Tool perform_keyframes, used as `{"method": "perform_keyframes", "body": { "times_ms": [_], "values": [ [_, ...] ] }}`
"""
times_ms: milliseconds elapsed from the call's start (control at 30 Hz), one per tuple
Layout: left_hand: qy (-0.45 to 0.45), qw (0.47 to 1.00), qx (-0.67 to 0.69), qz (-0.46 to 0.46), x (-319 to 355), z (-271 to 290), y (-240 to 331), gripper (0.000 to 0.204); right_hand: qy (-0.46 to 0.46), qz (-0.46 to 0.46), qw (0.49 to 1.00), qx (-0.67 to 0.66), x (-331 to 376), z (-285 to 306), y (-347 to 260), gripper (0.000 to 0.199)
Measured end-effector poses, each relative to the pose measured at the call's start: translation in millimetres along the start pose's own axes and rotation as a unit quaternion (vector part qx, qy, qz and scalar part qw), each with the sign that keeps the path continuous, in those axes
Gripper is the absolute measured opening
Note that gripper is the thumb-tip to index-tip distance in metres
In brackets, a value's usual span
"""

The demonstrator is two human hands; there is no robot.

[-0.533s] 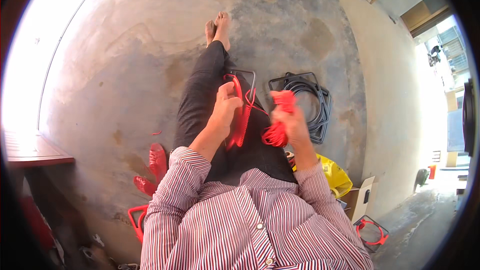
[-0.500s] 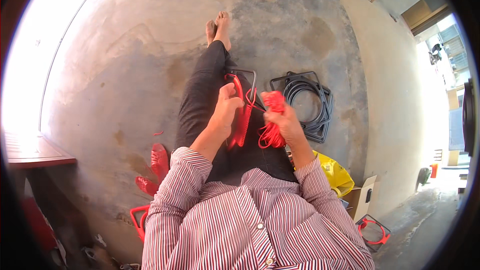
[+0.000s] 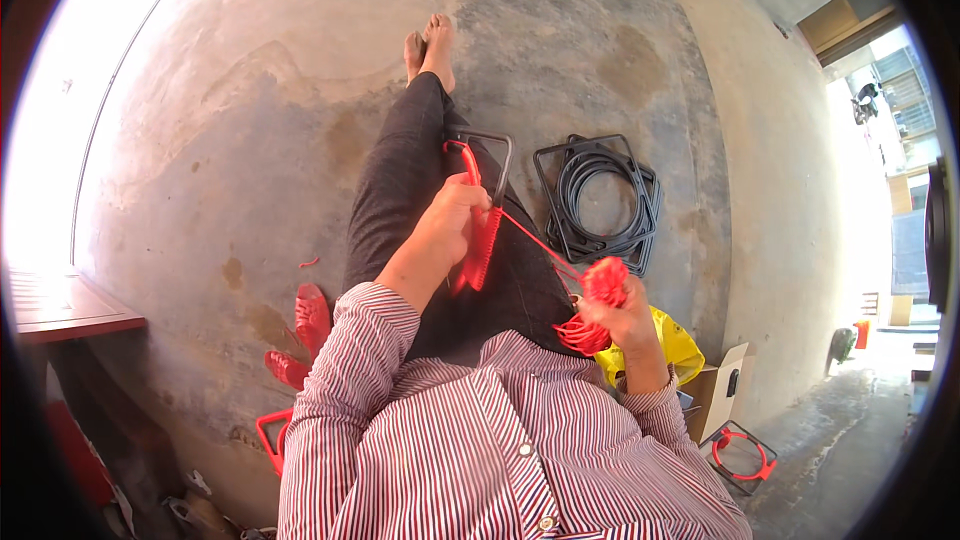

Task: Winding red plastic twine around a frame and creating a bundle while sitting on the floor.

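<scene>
Left hand [image 3: 455, 215] is curled closed on the red-wrapped side of a black frame [image 3: 509, 165]; frame sits over the trouser legs [image 3: 390, 200], far end uncovered. Right hand [image 3: 628, 318], slightly blurred, is fisted round a red cord bundle [image 3: 604, 282], loose loops hanging out on the left. One strand runs straight from frame to bundle, across the thigh. Just right of the legs, on the floor: stack of black frames [image 3: 568, 190], clear of the strand. Yellow bag [image 3: 677, 348] is behind the right forearm, partly blocked by it; open cardboard box [image 3: 712, 398] right beside, then a red-and-black frame [image 3: 743, 457] nearer. Left floor: red shoes [image 3: 312, 318], small red scrap [image 3: 309, 262] farther out, red frame [image 3: 270, 438] near the left sleeve, partly hidden. Table [image 3: 85, 315] at far left edge.
</scene>
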State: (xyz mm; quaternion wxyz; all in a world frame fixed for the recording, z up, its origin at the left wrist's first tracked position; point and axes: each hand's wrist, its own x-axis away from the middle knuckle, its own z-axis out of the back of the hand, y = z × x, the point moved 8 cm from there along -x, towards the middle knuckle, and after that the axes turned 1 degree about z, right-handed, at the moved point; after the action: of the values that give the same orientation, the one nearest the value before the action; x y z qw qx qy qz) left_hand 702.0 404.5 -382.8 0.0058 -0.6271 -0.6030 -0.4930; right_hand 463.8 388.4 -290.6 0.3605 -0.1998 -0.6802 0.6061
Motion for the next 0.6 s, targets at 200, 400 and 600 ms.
{"method": "perform_keyframes", "body": {
  "times_ms": [200, 400, 600],
  "values": [
    [-0.028, 0.999, -0.035, -0.023, 18, -9, 9, 0.064, 0.151, -0.074, 0.969, -0.183, -26, 51, 61, 0.026],
    [-0.081, 0.69, -0.549, -0.465, 133, -74, 30, 0.057, -0.033, -0.066, 0.932, -0.355, -40, -29, 14, 0.046],
    [-0.225, 0.858, -0.305, -0.347, 124, -80, 27, 0.054, -0.157, -0.03, 0.945, -0.285, -53, -84, 2, 0.071]
  ]
}}
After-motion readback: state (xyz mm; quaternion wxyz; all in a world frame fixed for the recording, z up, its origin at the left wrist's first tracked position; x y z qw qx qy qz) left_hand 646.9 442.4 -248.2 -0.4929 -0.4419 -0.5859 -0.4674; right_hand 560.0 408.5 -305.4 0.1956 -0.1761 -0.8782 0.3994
